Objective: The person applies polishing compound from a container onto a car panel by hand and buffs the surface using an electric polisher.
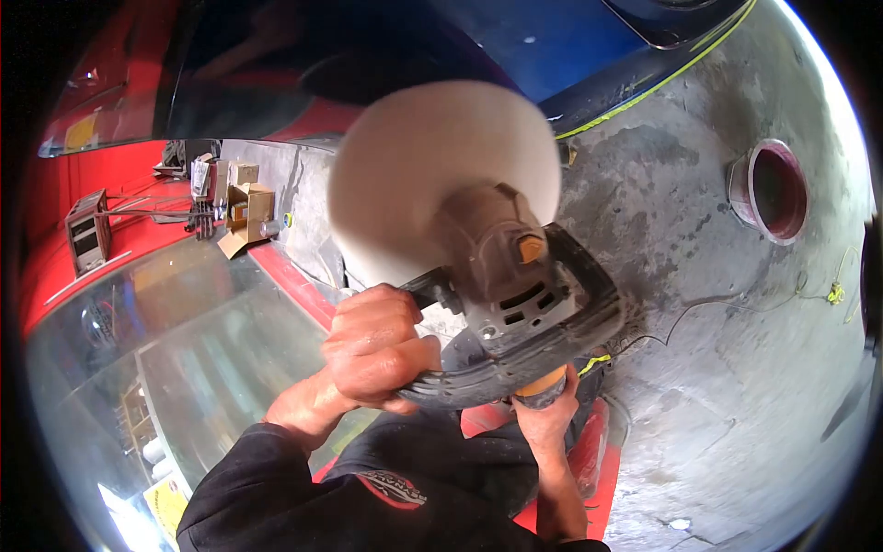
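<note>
I hold a power polisher [501, 267] in front of me with both hands. My left hand [379, 348] is closed around its black loop handle. Lower down, my right hand [549, 419] wraps around the rear of the tool's body, partly hidden behind the handle. At the head of the polisher is a large, round white polishing pad [432, 156], blurred at its rim. It overlaps a glossy dark blue car panel [579, 46] in view; whether they touch I cannot tell.
A bucket [773, 191] stands on the grey floor [699, 386] at right. A thin cord [681, 322] runs across the floor. To the left are a glass panel [212, 359], an open cardboard box [248, 216] and red flooring. Yellow-green tape [662, 83] follows the car's edge.
</note>
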`<state>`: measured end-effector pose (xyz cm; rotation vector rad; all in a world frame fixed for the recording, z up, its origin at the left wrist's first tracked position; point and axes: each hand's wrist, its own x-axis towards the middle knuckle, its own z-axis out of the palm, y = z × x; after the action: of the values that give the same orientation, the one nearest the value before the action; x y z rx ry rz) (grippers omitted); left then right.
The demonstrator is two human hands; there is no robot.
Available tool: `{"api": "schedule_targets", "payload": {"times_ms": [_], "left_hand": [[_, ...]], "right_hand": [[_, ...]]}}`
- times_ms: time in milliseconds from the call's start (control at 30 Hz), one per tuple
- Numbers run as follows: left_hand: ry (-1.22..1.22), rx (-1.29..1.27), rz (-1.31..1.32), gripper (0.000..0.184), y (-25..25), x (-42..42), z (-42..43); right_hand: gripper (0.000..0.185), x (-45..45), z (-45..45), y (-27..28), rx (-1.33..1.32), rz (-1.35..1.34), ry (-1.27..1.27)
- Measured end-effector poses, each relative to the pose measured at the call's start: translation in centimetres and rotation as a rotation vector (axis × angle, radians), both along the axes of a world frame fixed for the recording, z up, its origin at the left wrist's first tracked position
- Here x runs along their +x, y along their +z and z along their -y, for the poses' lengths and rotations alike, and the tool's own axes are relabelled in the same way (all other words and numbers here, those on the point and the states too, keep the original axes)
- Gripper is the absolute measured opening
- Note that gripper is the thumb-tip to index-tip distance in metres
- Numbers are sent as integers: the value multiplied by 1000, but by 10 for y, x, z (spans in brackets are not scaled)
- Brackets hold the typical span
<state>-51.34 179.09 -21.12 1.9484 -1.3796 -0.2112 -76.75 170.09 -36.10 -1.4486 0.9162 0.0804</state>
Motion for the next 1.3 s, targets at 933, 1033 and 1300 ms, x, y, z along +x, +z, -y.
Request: {"api": "schedule_targets", "payload": {"times_ms": [933, 1033, 1300], "left_hand": [[-40, 4, 141, 24, -12, 27, 118], [-107, 90, 186, 33, -18, 24, 121], [-101, 173, 209, 33, -42, -21, 54]], "right_hand": [[94, 30, 51, -23, -219, 74, -153], [93, 28, 46, -33, -223, 43, -170], [101, -9, -15, -89, 234, 178, -123]]}}
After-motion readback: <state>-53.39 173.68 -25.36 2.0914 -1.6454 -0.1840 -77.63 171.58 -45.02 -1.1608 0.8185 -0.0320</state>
